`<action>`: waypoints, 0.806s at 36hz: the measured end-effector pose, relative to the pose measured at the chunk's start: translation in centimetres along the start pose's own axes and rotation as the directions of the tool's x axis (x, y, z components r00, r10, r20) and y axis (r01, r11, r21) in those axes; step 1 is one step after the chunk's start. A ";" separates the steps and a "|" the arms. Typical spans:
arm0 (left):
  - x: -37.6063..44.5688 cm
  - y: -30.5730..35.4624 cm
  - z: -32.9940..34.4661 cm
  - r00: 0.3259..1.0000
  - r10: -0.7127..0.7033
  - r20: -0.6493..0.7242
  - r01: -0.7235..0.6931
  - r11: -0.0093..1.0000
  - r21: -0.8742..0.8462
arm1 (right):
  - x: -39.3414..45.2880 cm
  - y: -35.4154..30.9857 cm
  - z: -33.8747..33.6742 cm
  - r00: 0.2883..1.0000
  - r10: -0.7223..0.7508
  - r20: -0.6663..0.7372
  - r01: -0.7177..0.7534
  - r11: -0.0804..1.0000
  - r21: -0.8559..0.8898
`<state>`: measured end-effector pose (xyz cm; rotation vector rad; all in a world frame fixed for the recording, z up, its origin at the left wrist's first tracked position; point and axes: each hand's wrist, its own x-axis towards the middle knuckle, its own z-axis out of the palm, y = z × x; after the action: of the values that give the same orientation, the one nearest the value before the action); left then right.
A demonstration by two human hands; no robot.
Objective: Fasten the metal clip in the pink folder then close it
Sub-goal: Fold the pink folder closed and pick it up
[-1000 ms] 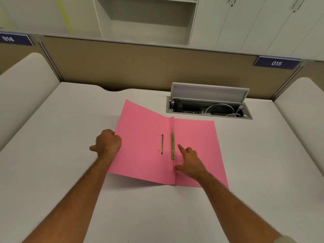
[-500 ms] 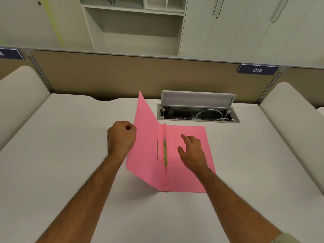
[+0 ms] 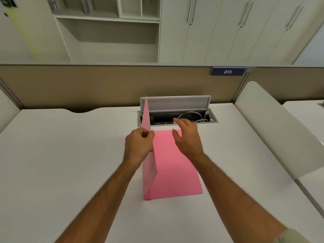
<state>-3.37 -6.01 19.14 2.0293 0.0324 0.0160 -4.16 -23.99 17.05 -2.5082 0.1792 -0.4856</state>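
The pink folder point(image 3: 172, 170) lies on the white desk with its right half flat. Its left cover point(image 3: 147, 118) stands almost upright, seen edge-on. My left hand point(image 3: 138, 146) pinches that raised cover at its outer edge. My right hand point(image 3: 188, 137) hovers over the far part of the flat half, fingers spread and holding nothing. The upright cover hides the metal clip.
An open cable box point(image 3: 177, 113) with a raised grey lid and white cables sits in the desk just beyond the folder. A tan partition point(image 3: 105, 85) with a "015" label point(image 3: 228, 71) runs along the back. A white divider point(image 3: 280, 127) stands to the right.
My left hand has swung the left cover up from near-flat to almost vertical. My right hand lifted off the clip area and moved toward the folder's far edge. The clip has gone out of sight.
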 end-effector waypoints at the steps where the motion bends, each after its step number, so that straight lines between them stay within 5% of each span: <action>1: -0.1 0.2 0.7 1.000 0.003 0.007 -0.003 1.000 0.001 | 0.1 -0.1 -0.4 1.000 0.003 -0.007 -0.003 1.000 0.002; 14: -0.8 1.6 9.6 0.993 0.063 0.101 -0.080 0.981 0.177 | -0.1 -0.2 -3.2 0.990 0.082 0.110 -0.100 0.982 0.163; 29: -2.2 0.6 14.0 0.977 0.113 0.181 -0.169 0.927 0.334 | 0.0 2.0 -2.6 0.956 0.188 0.226 -0.190 0.982 -0.011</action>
<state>-5.17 -18.88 13.46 2.3780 -0.2279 -0.0646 -5.17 -26.95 17.93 -2.4813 0.3225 -0.1207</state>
